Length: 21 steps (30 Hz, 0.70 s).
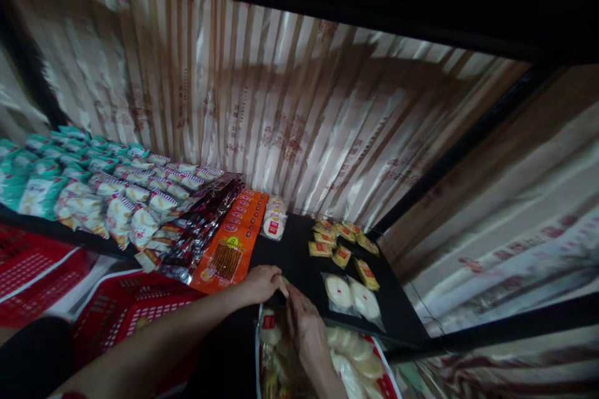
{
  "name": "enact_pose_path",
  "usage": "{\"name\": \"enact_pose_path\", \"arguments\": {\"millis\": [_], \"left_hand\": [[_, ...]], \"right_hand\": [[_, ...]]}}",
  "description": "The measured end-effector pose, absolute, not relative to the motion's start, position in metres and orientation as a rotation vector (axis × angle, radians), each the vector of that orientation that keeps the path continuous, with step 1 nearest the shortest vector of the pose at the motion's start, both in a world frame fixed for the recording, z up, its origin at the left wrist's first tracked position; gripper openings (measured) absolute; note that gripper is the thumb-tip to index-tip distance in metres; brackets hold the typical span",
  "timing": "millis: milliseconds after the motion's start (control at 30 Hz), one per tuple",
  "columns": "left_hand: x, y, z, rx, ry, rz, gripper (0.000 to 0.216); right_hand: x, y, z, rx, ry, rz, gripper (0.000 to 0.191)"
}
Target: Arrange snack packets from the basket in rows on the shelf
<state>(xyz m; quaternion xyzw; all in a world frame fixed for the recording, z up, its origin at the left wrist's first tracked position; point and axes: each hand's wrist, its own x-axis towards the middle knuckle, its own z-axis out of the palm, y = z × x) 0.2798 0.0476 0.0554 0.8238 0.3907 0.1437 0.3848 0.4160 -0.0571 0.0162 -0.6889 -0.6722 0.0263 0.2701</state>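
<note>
My left hand (pixel 262 283) is closed at the shelf's front edge, just right of a large orange snack pack. My right hand (pixel 304 319) meets it above a basket of packaged goods (pixel 362 349). Between their fingertips is a small pale packet (pixel 283 287), mostly hidden, and both hands grip it. Behind them on the black shelf (pixel 294 243) stands a short stack of round white wrapped cakes (pixel 274 219). To the right lie two flat white round cakes (pixel 352 295) in clear wrap and several small yellow packets (pixel 344 240).
Rows of green snack bags (pixel 44 190), white snack bags (pixel 124 215) and dark shiny packs (pixel 201 218) fill the shelf's left part, beside the orange pack (pixel 234 246). A red basket (pixel 126 305) sits below. Printed sheeting (pixel 281 112) hangs behind; a dark beam (pixel 327 6) crosses overhead.
</note>
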Motion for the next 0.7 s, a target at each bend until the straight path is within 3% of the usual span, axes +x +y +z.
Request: {"name": "enact_pose_path", "arguments": {"millis": [100,333,700], "left_hand": [[0.277,0.058,0.06,1.991,1.01,0.43,0.037],[0.273,0.062,0.058,1.893,1.102,0.577,0.04],[0.275,0.062,0.049,2.097,1.156,0.59,0.044]], "right_hand": [[0.421,-0.045,0.027,-1.774,-1.556,0.288,0.037],[0.429,-0.017,0.019,-1.557,-1.04,0.857,0.05],[0.423,0.032,-0.001,-1.622,-0.881,0.767,0.057]]}}
